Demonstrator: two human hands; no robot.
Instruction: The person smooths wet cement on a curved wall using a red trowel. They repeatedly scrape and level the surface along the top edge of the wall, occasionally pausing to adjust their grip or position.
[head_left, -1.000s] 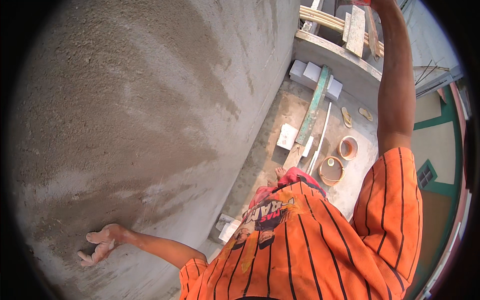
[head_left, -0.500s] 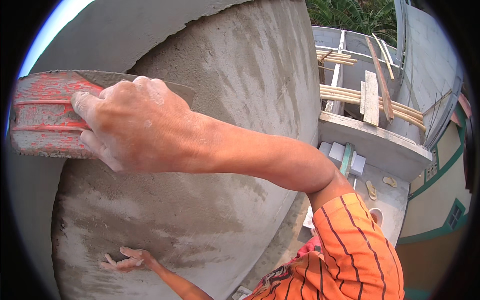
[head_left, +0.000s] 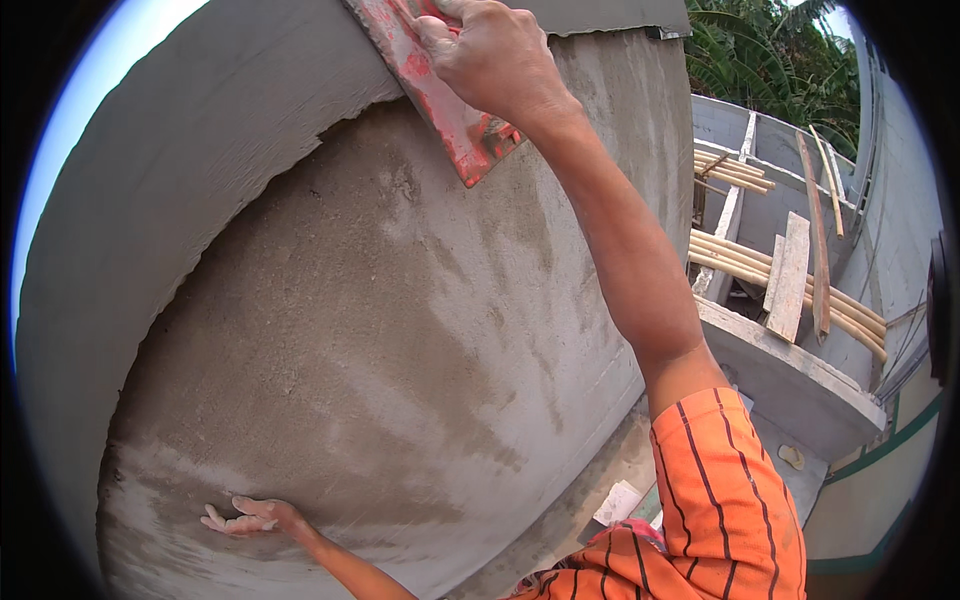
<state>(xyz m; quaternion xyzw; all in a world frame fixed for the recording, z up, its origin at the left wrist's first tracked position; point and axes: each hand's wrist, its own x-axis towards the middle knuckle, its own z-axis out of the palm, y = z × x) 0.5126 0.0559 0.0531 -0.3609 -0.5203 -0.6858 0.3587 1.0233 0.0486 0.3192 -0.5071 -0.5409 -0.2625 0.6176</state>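
A red plastic plastering float (head_left: pixel 458 142), smeared with grey mortar, is gripped in my right hand (head_left: pixel 497 62) at the top of the view. The float lies against the upper wall, over the edge of the smooth grey plaster band (head_left: pixel 190 140). Below that band, the rougher wall surface (head_left: pixel 300 290) shows damp brown-grey patches and pale streaks. Low on the left, my left hand (head_left: pixel 243 515) rests at the wall, fingers apart and holding nothing. Both hands are dusted with mortar.
To the right, bamboo poles (head_left: pixel 845 325) and planks (head_left: pixel 790 275) lie across a low block-walled structure. A sandal (head_left: pixel 791 457) sits on the floor below. Leafy plants (head_left: pixel 770 60) grow behind. A pale sheet-like piece (head_left: pixel 618 502) lies near the wall's foot.
My right hand has carried the float from the left plaster band up and to the right, turning it steeply. My left hand stays nearly in place. The view has shifted.
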